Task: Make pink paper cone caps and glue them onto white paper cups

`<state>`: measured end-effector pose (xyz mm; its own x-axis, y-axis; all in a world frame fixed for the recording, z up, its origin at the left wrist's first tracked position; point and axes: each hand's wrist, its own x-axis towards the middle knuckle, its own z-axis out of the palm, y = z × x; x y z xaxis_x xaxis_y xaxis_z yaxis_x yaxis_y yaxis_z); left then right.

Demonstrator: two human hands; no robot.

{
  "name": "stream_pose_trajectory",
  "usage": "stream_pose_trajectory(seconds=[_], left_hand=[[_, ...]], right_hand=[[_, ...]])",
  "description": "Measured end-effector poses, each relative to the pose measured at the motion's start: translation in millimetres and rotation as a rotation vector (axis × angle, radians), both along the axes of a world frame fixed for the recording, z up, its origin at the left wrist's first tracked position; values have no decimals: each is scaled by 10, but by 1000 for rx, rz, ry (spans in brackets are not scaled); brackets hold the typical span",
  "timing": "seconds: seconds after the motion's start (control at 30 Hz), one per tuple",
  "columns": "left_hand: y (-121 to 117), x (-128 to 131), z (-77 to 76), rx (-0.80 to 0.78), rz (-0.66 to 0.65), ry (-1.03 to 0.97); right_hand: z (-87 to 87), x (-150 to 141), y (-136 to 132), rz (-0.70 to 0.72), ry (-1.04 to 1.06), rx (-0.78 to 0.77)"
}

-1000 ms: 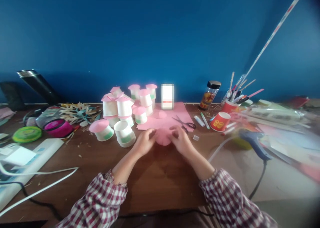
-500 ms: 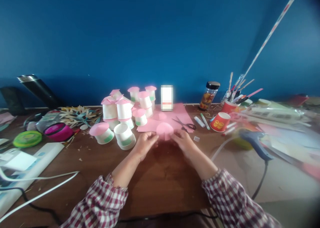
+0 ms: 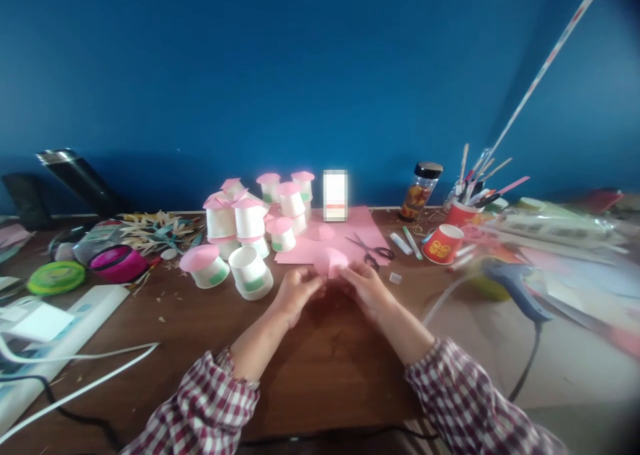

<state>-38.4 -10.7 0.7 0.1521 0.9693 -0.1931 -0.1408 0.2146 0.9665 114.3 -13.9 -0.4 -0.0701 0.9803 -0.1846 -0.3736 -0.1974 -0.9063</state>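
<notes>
Between my two hands is a pink paper disc (image 3: 330,260), its slit edges overlapped so that it rises into a shallow cone. My left hand (image 3: 299,292) pinches the near left edge, and my right hand (image 3: 367,285) pinches the right edge. Just beyond lies a pink paper sheet (image 3: 357,222) with a finished pink cone (image 3: 321,232) and black-handled scissors (image 3: 373,250) on it. To the left, an uncapped white paper cup piece (image 3: 251,274) stands beside a cup with a pink paper roof (image 3: 200,258).
Several pink-roofed cups (image 3: 250,220) are stacked at the back left. On the right are a glue stick (image 3: 401,243), a red paper cup (image 3: 443,244), a jar (image 3: 421,190) and a blue glue gun (image 3: 515,285) with its cord. A white power strip (image 3: 100,302) lies at left.
My hands have drawn closer together. The pink disc, flatter before with its slit showing, is now overlapped into a cone.
</notes>
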Motion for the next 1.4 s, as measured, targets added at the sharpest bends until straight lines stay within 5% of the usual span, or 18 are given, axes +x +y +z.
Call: stream_pose_trajectory(seconds=[0.5, 1.4], left_hand=[[16, 1, 13, -173, 12, -99], [-30, 21, 23, -138, -28, -79]], right_hand=[[-10, 36, 1, 9, -11, -63], [-54, -23, -7, -44, -40, 20]])
